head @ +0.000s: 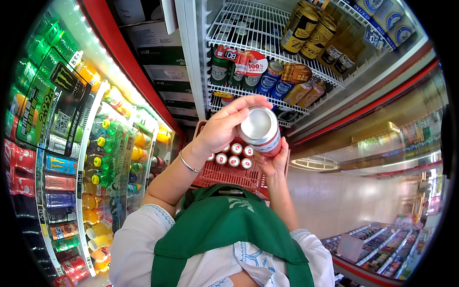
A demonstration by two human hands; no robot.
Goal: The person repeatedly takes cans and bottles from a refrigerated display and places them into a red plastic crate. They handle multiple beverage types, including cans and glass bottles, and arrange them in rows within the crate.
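Both hands hold one red and silver drink can (264, 131), its bare silver end facing the camera. My left hand (229, 122) wraps around the can's upper left side, fingers over the far edge. My right hand (274, 159) supports its lower side. Beneath the hands is a red plastic basket (226, 177), where several upright cans (233, 161) with silver tops and red tabs stand in rows. The forearms hide part of the basket.
Ahead, an open cooler has white wire shelves (247, 23) with beer cans (269, 77) and glass bottles (344, 61). A lit drinks cooler (104, 172) stands left. Stacked cartons (168, 71) fill the gap between. At right are a glass door (387, 132), tiled floor and a low goods display (376, 247).
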